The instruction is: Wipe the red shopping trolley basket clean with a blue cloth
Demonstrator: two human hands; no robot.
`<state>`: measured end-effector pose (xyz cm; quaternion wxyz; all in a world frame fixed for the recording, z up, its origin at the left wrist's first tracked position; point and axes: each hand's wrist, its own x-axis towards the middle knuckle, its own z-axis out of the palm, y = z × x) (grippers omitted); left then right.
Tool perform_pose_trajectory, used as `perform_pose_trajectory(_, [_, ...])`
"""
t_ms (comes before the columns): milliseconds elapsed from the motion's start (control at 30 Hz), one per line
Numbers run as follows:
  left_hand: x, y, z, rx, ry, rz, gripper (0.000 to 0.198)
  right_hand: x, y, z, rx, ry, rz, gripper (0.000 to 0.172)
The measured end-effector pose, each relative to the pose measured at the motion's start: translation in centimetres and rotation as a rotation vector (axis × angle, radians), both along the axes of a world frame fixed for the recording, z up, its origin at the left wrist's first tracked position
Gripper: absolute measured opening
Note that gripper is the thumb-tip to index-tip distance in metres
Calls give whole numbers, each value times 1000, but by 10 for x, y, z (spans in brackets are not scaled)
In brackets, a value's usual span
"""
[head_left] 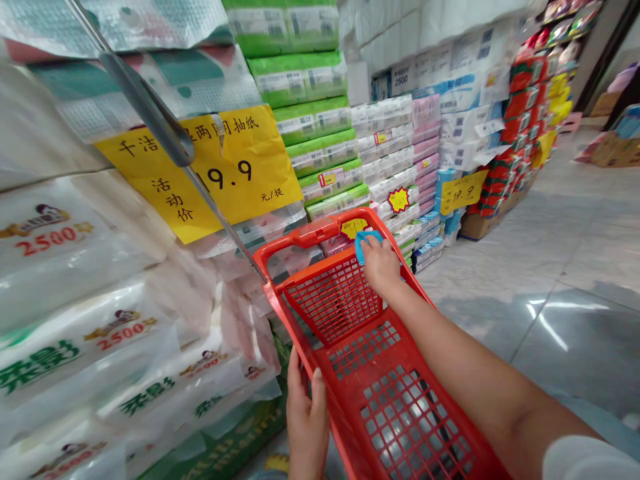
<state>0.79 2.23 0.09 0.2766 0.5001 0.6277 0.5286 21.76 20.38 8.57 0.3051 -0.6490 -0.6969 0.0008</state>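
Note:
A red plastic basket (345, 393) with grid walls and a telescopic grey handle (150, 107) lies tilted in front of me. My right hand (383, 267) reaches across it and presses a blue cloth (361, 245) against the far end of the rim, fingers closed on the cloth. On the near left side, my left hand (307, 417) rests at the basket's outer edge, with its thumb and fingers apart around the rim.
Stacks of white tissue packs (75, 320) stand close on the left, with green packs (320, 120) behind. A yellow price sign (240, 193) hangs over them. Grey tiled floor (590, 253) lies to the right, with a cardboard box (617, 150) farther off.

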Motion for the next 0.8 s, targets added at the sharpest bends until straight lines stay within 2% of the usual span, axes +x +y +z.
perform_pose_trajectory(67, [1, 1, 1, 13, 9, -12, 63, 5, -1, -7, -40, 65, -100, 55])
perform_pose_trajectory(133, [3, 1, 2, 41, 10, -5, 61, 0, -5, -17, -38, 126, -45, 64])
perform_pose_trajectory(200, [6, 1, 3, 72, 8, 6, 60, -20, -11, -28, 13, 217, 79, 71])
perform_pose_trajectory(300, [8, 0, 5, 81, -5, -18, 60, -67, -22, -36, 104, 387, 295, 75])
perform_pose_trajectory(400, [6, -3, 8, 58, -47, -51, 61, -110, -34, -30, 100, 477, 561, 73])
perform_pose_trajectory(500, [5, -6, 11, 34, -88, -64, 65, -129, -47, -18, 65, 416, 799, 66])
perform_pose_trajectory(567, [8, -12, 12, 16, -127, -65, 66, -125, -56, -12, 31, 333, 883, 64])
perform_pose_trajectory(667, [18, -29, 9, -11, -210, -53, 66, -101, -77, -10, -40, 216, 983, 57])
perform_pose_trajectory(800, [35, -61, -2, -50, -372, -1, 64, -56, -127, -13, -170, 95, 1107, 56])
